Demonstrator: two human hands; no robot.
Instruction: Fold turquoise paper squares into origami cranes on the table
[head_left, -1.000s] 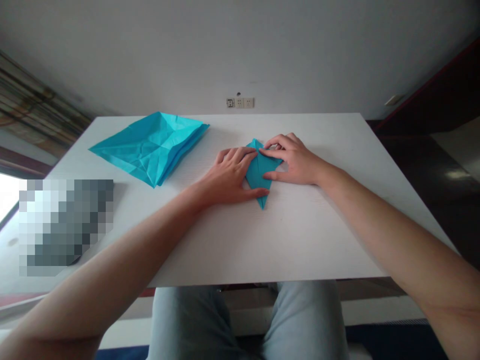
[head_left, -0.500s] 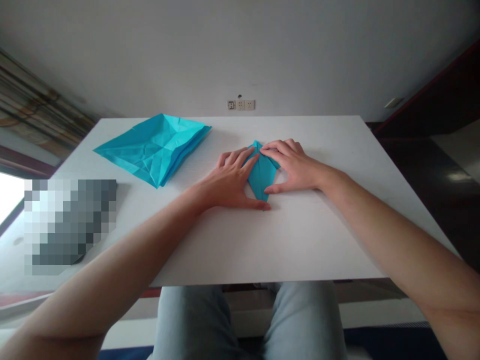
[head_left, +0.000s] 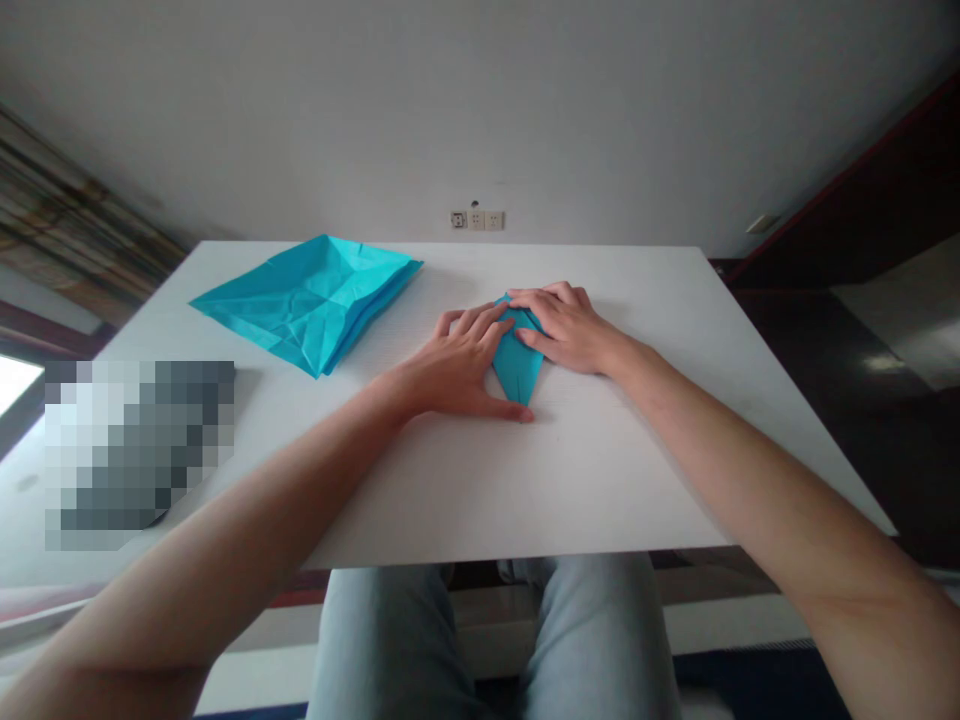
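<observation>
A small folded sheet of blue paper [head_left: 519, 365] lies on the white table, narrowing to a point toward me, with a crease line down its middle. My left hand [head_left: 469, 365] rests spread along its left edge, fingertips on the upper part and thumb stretched to the lower tip. From the right, my right hand [head_left: 566, 325] bends over the upper right of the paper. Its fingers press at the top fold and its thumb lies on the sheet just below. Both hands cover part of the paper's upper half.
A larger folded blue paper piece [head_left: 307, 305], creased and layered, lies at the left rear of the white table [head_left: 622, 450]. A pixelated object [head_left: 142, 445] sits at the left front. Wall sockets [head_left: 476, 220] are behind the table, and my legs [head_left: 390, 640] are under its front edge.
My right thumb has moved up from near the paper's lower tip toward the fingers at the top. The right hand has shifted slightly left. The left hand stays nearly in place.
</observation>
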